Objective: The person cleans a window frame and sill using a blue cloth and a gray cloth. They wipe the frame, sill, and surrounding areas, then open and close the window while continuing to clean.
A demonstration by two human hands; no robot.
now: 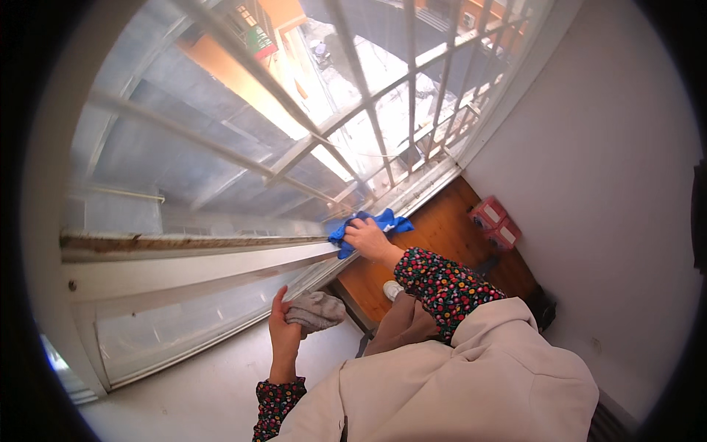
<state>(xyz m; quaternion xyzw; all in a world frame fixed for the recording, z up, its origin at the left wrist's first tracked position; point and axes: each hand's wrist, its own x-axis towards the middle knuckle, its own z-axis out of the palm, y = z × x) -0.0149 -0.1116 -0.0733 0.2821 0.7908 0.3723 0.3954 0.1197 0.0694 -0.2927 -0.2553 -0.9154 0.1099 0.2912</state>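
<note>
My right hand (370, 239) presses a crumpled blue cloth (396, 222) against the lower corner of the window, where the glass meets the white frame (213, 271). Its fingers are bent over the cloth, which bunches out on both sides. Lower and to the left, my left hand (283, 333) holds a folded grey cloth (317, 311), thumb pointing up. That cloth hangs clear of the frame, above a pale surface. Part of the left hand's fingers is hidden behind the grey cloth.
Pale bars (294, 158) cross the window, with a street and orange building beyond. Dirt runs along the window's bottom edge (147, 244). On the wooden floor (442, 221) red-and-white boxes (495, 222) stand by the white wall (604, 162). My white shoe (392, 289) shows below.
</note>
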